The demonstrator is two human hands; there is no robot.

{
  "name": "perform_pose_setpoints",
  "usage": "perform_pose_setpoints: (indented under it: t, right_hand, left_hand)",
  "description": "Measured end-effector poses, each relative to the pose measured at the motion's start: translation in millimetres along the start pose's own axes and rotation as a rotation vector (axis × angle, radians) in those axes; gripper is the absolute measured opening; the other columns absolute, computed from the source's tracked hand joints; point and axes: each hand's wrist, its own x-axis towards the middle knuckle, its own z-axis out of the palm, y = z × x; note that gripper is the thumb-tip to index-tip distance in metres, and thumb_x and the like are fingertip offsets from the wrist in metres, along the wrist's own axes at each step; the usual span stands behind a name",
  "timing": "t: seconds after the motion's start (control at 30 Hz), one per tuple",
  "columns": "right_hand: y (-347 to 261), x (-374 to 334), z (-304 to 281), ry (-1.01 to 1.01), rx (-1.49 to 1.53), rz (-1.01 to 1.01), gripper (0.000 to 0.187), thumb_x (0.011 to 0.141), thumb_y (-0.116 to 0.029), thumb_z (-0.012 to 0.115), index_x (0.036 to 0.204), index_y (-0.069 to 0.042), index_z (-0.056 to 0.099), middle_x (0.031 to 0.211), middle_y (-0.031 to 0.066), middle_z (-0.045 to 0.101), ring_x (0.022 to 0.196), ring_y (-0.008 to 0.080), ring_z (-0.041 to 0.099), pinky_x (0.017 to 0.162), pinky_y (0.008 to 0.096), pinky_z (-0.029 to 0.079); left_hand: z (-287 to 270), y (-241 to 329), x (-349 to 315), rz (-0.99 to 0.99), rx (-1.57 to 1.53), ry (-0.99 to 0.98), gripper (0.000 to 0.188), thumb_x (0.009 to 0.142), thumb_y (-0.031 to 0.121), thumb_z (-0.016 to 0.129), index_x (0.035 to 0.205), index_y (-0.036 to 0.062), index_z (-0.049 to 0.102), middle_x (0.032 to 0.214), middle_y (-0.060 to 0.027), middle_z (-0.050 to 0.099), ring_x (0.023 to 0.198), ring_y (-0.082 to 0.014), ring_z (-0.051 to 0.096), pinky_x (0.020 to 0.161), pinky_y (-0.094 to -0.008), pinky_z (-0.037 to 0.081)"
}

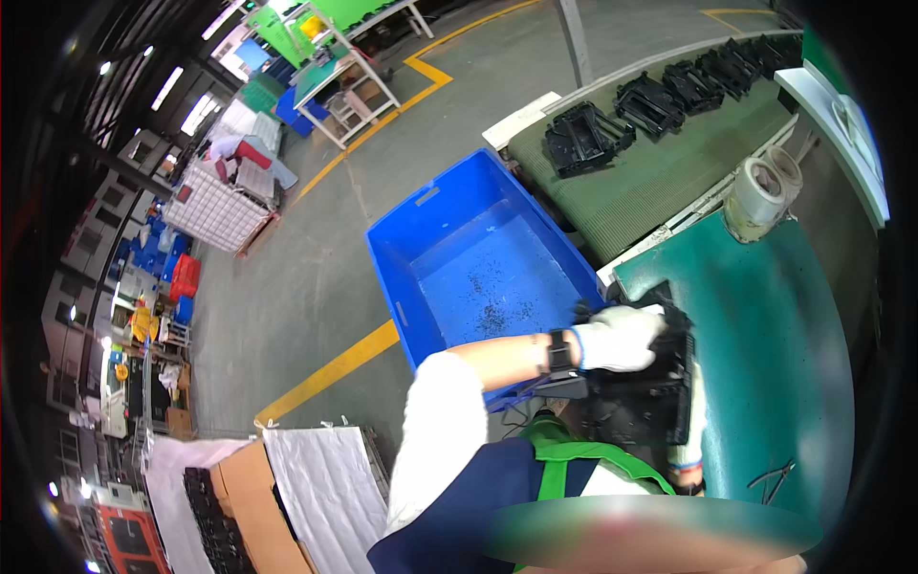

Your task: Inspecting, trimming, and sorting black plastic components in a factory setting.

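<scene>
A black moulded plastic part [636,402] with an open frame shape is held up over the near left edge of the green worktable [765,335]. My left hand [626,340], in a white glove with a dark watch at the wrist, grips its upper end. Along the part's right side lies my right hand [698,411], also gloved; the part hides most of its fingers, but it appears closed on that edge. A pair of pliers [773,480] rests on the worktable to the right of my right hand.
A blue bin [382,277] with dark specks inside stands left of the worktable. Beyond, a green conveyor belt [612,215] carries several similar black parts [583,139]. Tape rolls [755,196] sit at the table's far edge. A person [249,158] bends over white stacks at far left.
</scene>
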Motion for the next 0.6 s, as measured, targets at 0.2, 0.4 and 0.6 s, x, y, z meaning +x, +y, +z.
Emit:
perform_pose_setpoints:
  t: [0.2, 0.4, 0.6]
  right_hand:
    - [34.8, -34.0, -215.8, 0.144, -0.446, -0.345, 0.048, 0.110, -0.019, 0.045, 0.153, 0.001, 0.051, 0.154, 0.0151, 0.054, 0.140, 0.0256, 0.051, 0.121, 0.0378, 0.036]
    - [-36.8, -76.5, -215.5, 0.481, -0.133, -0.085, 0.052, 0.109, -0.025, 0.050, 0.155, 0.000, 0.048, 0.156, 0.0141, 0.052, 0.143, 0.0239, 0.048, 0.120, 0.0369, 0.035]
    - [-113.5, -112.9, -198.2, 0.543, 0.062, -0.296, 0.053, 0.108, -0.025, 0.061, 0.154, -0.003, 0.050, 0.149, 0.0116, 0.057, 0.136, 0.0217, 0.054, 0.112, 0.0362, 0.043]
  left_hand:
    - [64.4, 93.0, 48.3, 0.369, 0.032, 0.032, 0.043, 0.082, 0.020, 0.065, 0.123, 0.0056, 0.067, 0.095, -0.0236, 0.074, 0.093, -0.0419, 0.073, 0.082, -0.0505, 0.058]
    - [10.2, 155.1, 16.8, 0.093, -0.075, 0.041, 0.038, 0.086, 0.030, 0.069, 0.116, 0.0073, 0.069, 0.094, -0.0216, 0.074, 0.092, -0.0416, 0.073, 0.081, -0.0512, 0.058]
    - [40.7, 55.2, 87.6, 0.240, -0.045, 0.141, 0.036, 0.085, 0.031, 0.065, 0.106, 0.0021, 0.070, 0.089, -0.0208, 0.075, 0.085, -0.0379, 0.074, 0.075, -0.0510, 0.058]
